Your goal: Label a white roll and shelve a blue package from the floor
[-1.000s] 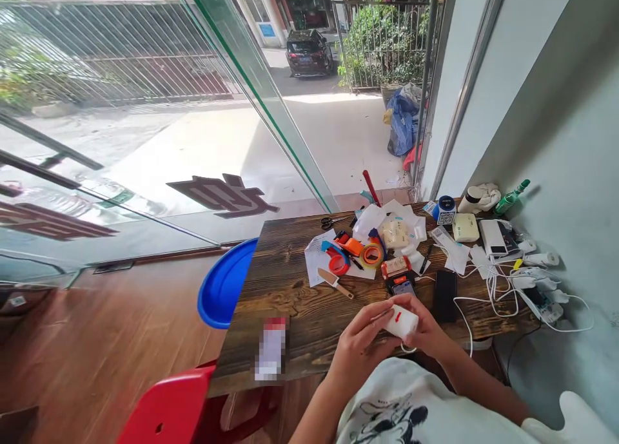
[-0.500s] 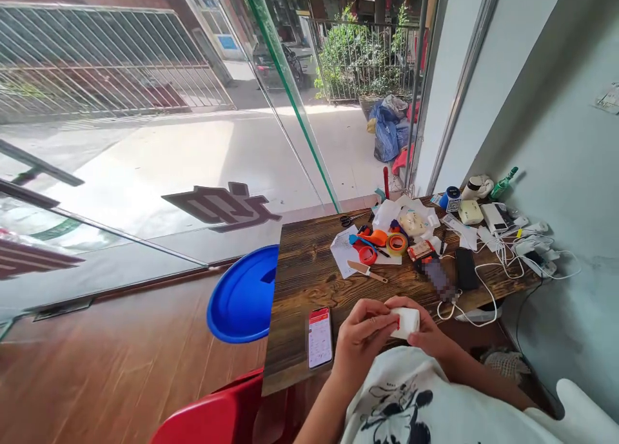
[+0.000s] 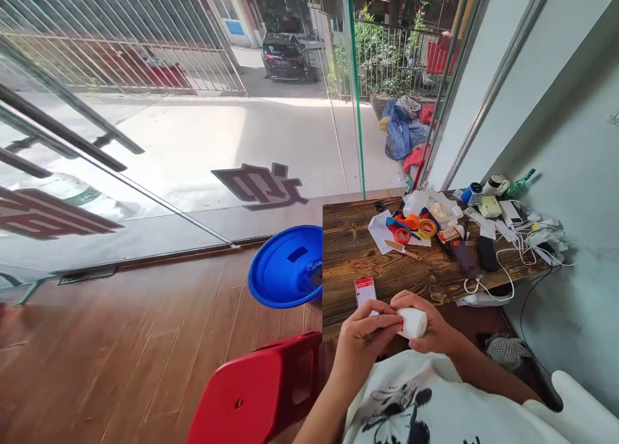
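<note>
Close in front of my shirt I hold a small white bottle [image 3: 413,323] lying sideways, its rounded base turned to the right. My right hand [image 3: 432,321] is wrapped round it from behind and the right. The fingers of my left hand [image 3: 370,334] are closed over its left end, hiding that end; a spot of red shows at the fingertips. Just beyond my left hand lies a phone [image 3: 365,292] with a lit screen, partly covered by the fingers. Farther back on the wooden table [image 3: 348,244] rests a knife [image 3: 403,249] with a light brown handle.
Tape rolls [image 3: 427,228], papers [image 3: 380,231], scissors [image 3: 382,205] and a dark phone [image 3: 487,253] crowd the table's far side. White cables [image 3: 525,244] tangle at the right by the wall. A blue tub [image 3: 271,270] and a red stool [image 3: 246,392] stand left of the table.
The camera view has turned to the left, so the table appears farther right and the red stool shows more. Both hands still hold the white bottle, which has tilted slightly.
</note>
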Available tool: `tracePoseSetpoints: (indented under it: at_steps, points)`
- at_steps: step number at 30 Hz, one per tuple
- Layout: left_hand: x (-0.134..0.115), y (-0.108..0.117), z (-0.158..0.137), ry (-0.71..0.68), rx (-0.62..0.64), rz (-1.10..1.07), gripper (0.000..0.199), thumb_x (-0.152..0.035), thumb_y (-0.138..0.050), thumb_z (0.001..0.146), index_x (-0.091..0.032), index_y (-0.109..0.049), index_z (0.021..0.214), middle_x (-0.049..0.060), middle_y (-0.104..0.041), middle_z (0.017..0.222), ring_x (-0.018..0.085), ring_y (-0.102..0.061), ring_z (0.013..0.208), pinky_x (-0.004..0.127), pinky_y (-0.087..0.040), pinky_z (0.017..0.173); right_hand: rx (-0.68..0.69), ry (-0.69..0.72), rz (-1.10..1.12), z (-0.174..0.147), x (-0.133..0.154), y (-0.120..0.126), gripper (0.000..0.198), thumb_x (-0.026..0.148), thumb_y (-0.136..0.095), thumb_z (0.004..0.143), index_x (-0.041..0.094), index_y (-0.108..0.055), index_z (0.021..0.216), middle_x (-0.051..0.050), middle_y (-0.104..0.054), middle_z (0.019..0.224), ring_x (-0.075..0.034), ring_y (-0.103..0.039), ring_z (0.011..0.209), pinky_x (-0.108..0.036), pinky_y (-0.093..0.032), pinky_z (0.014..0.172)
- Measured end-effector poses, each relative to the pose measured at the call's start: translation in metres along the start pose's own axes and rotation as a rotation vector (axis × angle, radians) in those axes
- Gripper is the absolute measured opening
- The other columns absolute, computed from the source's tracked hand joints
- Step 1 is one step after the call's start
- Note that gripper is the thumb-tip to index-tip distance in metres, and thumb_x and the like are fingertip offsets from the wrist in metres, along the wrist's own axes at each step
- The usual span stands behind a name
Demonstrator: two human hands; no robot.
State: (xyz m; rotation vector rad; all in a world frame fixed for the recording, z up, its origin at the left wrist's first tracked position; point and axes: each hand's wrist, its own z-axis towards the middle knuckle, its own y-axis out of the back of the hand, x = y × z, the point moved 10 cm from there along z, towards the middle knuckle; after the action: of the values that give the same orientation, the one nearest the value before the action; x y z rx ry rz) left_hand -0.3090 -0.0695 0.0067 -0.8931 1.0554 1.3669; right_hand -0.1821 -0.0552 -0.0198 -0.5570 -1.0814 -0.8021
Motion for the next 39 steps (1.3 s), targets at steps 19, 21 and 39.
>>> tracePoseSetpoints:
  at_steps: [19,21,39]
  points:
    - [0.011,0.020,-0.023,0.244,0.067,-0.134,0.024,-0.050,-0.086,0.071,-0.026,-0.083,0.070,0.009,-0.070,0.078,0.018,-0.066,0.070,0.025,-0.055,0.058,0.223,-0.172,-0.001,0.000,-0.013,-0.040,0.058,0.064,-0.078,0.080,0.024,-0.055,0.116,-0.008,-0.055,0.113,-0.026,-0.054,0.104,-0.040,-0.043,0.090]
    - [0.009,0.026,-0.025,0.225,0.024,-0.131,0.022,-0.048,-0.087,0.070,-0.026,-0.083,0.072,0.008,-0.070,0.079,0.018,-0.066,0.070,0.023,-0.055,0.056,0.214,-0.165,0.014,0.003,-0.012,-0.043,0.058,0.064,-0.078,0.080,0.025,-0.055,0.117,-0.008,-0.055,0.115,-0.026,-0.055,0.105,-0.040,-0.043,0.090]
    - [-0.060,0.035,-0.036,-0.304,0.009,0.433,0.017,-0.016,-0.050,0.101,-0.019,-0.065,0.093,0.006,-0.068,0.094,0.014,-0.067,0.081,0.021,-0.056,0.074,0.200,0.011,-0.057,0.023,-0.001,-0.059,0.058,0.062,-0.077,0.082,0.026,-0.054,0.121,-0.009,-0.057,0.117,-0.025,-0.057,0.104,-0.040,-0.046,0.090]
